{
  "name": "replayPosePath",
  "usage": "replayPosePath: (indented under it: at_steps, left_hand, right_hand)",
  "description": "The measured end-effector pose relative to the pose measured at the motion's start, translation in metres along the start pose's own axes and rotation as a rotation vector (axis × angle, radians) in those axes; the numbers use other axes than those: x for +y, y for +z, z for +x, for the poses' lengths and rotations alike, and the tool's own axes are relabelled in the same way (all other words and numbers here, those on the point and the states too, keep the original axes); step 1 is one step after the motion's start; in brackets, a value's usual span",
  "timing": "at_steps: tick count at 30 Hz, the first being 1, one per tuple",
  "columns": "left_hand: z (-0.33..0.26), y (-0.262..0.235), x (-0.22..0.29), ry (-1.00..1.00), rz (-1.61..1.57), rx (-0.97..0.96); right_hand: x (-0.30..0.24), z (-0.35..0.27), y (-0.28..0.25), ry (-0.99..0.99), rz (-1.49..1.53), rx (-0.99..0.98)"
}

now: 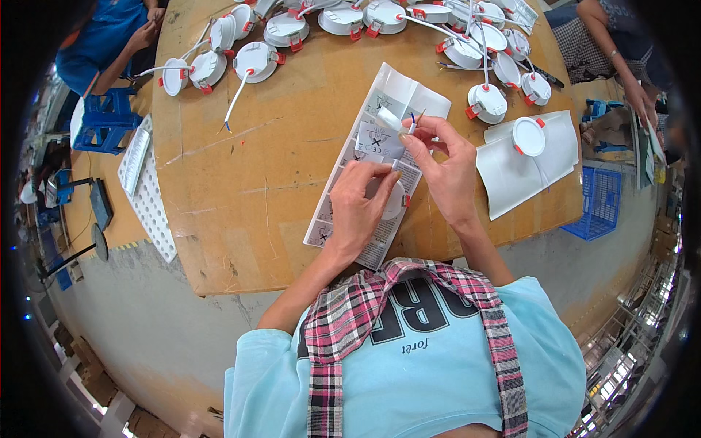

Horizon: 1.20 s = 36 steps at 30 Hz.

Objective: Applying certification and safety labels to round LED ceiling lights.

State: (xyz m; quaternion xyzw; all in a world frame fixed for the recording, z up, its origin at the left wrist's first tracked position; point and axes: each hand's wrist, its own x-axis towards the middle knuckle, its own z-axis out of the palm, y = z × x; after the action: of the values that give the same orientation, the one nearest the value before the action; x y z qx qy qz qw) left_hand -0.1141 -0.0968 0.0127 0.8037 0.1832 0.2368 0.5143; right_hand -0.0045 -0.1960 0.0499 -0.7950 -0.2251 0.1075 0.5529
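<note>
Round wooden table (241,182) on grey floor, left hand (358,201) pinching a white lamp (394,201) on leaflets (380,131), right hand (445,164) gripping its wire (413,120) (bare ends up), lamps (321,22) along the far rim, near edge bare

Bright, even overhead light falls on the surface (241,190) with soft shadows; fisheye bending and dark vignetting blur the rim.
</note>
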Motion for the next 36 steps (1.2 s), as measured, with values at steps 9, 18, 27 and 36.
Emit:
replayPosePath:
  at_steps: [9,18,27,36]
  left_hand:
    - [0.011,-0.019,0.003,-0.331,-0.514,0.189]
    - [0.03,-0.027,-0.019,-0.2,-0.464,0.001]
    - [0.046,-0.037,-0.029,-0.13,-0.769,-0.193]
    - [0.046,-0.044,-0.026,-0.264,-0.758,-0.217]
  right_hand:
    - [0.001,-0.001,-0.001,-0.024,0.024,-0.039]
    - [0.002,0.0,-0.002,-0.08,0.025,-0.089]
    - [-0.005,0.002,-0.006,-0.046,0.043,-0.167]
    - [-0.004,0.004,-0.007,-0.033,0.144,-0.25]
